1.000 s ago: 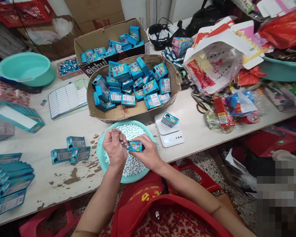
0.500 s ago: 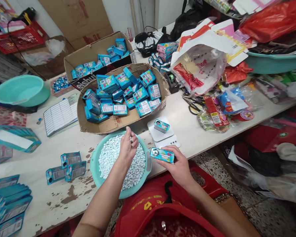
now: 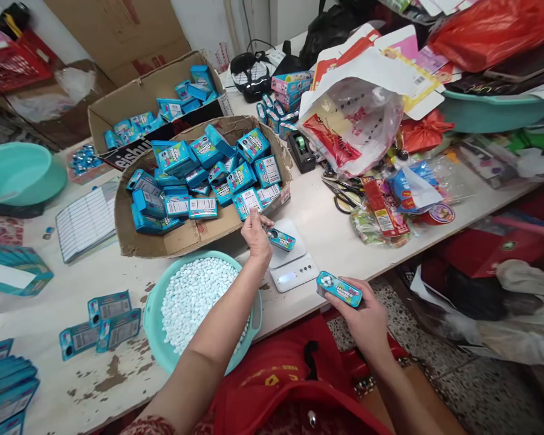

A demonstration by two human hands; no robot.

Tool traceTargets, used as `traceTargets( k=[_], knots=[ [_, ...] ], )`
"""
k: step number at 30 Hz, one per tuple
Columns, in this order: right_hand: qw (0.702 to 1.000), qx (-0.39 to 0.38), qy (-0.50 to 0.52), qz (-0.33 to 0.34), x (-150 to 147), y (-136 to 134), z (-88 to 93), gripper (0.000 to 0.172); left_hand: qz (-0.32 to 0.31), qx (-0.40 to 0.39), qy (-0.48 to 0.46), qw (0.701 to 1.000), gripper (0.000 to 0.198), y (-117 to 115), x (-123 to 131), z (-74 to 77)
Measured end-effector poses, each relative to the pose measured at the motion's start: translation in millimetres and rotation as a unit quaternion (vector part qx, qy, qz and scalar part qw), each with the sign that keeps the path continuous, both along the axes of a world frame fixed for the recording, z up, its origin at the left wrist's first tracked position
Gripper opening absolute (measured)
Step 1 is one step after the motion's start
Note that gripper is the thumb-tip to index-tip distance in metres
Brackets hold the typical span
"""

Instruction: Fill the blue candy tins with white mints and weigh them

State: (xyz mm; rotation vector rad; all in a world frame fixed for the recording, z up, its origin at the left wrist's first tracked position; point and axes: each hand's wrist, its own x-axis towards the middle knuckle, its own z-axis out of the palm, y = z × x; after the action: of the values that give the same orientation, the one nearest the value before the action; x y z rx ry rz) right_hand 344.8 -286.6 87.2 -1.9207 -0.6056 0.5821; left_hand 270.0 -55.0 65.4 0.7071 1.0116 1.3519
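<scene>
My left hand [image 3: 256, 237], fingers curled, is at the open end of a small blue candy box [image 3: 281, 239] lying on the white kitchen scale [image 3: 294, 270]. Pale candies showed in this hand a moment ago; its palm is hidden now. Off the table's front edge, my right hand [image 3: 365, 311] grips another blue candy box [image 3: 340, 289], with white candies showing at its opening. Under my left forearm stands a turquoise basin [image 3: 152, 323] of pale, pebble-like candies [image 3: 194, 296].
Behind the basin, a cut-down carton [image 3: 181, 244] holds many blue boxes, with a second carton [image 3: 102, 124] beyond. Several boxes [image 3: 113, 323] stand at left. Scissors [image 3: 342, 202], a tape dispenser [image 3: 301, 154] and candy bags [image 3: 385, 211] lie at right.
My left hand has moved from above the candy basin to the box on the scale. My right hand, still gripping its box, has shifted right. The view has swung slightly right.
</scene>
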Motion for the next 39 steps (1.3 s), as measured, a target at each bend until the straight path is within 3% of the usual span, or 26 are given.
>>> traceTargets(
  k=[8,12,15,18,21,24,27,31,35,39],
  knots=[
    [1.0,-0.016,-0.015,-0.001,4,2,-1.7,0.036,0.019,-0.002,0.003,1.0,0.056,-1,6,-1.1],
    [1.0,-0.022,-0.009,-0.001,2,0,-1.6,0.038,0.026,-0.041,-0.036,0.998,0.056,-2,2,14.3],
    [1.0,-0.026,0.004,-0.013,2,-3,-3.8,0.04,-0.025,-0.125,-0.091,0.988,0.052,1,-22,38.1],
    [0.999,-0.027,0.011,-0.023,3,-8,-6.3,0.041,-0.045,-0.198,-0.134,0.97,0.043,1,-63,55.9],
    [0.999,-0.025,0.013,-0.028,2,-9,-7.0,0.041,-0.076,-0.265,-0.095,0.956,0.03,-9,-105,55.5],
    [0.999,-0.021,0.017,-0.034,0,-8,-6.0,0.042,-0.219,-0.294,0.024,0.93,0.017,-23,-129,42.7],
    [0.999,-0.025,0.02,-0.037,-4,-7,-5.1,0.044,-0.309,-0.21,0.148,0.916,0.017,-26,-131,29.1],
    [0.999,-0.029,0.026,-0.037,-8,-6,-6.5,0.046,-0.35,-0.056,0.271,0.895,0.007,-11,-112,17.2],
    [0.999,-0.025,0.027,-0.04,-10,-7,-9.1,0.046,-0.389,0.029,0.363,0.846,0.012,4,-92,16.4],
    [0.998,-0.025,0.031,-0.047,-11,-6,-11.3,0.046,-0.388,0.174,0.462,0.778,0.021,11,-76,22.5]
  ],
)
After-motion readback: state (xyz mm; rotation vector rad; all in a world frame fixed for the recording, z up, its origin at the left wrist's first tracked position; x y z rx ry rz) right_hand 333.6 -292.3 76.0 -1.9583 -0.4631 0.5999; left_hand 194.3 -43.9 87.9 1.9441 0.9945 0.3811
